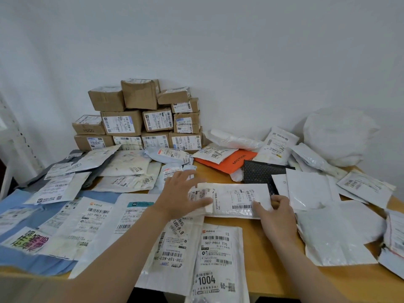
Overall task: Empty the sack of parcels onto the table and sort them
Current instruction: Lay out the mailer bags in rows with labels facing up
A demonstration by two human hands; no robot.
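Note:
A white padded parcel (238,200) with printed labels lies flat at the middle of the wooden table (277,278). My left hand (183,193) rests on its left end with the fingers straight and spread. My right hand (278,215) holds its right edge, thumb on top and fingertips curled over the end. Several flat white mailers (218,259) with barcode labels lie spread over the table around both hands. A bulging white sack (336,136) sits at the back right against the wall.
Brown cardboard boxes (140,119) are stacked against the wall at the back left. An orange mailer (229,160) and a black dotted mailer (260,171) lie behind the held parcel. Blue mailers (21,206) cover the left edge. A white rack (15,136) stands far left.

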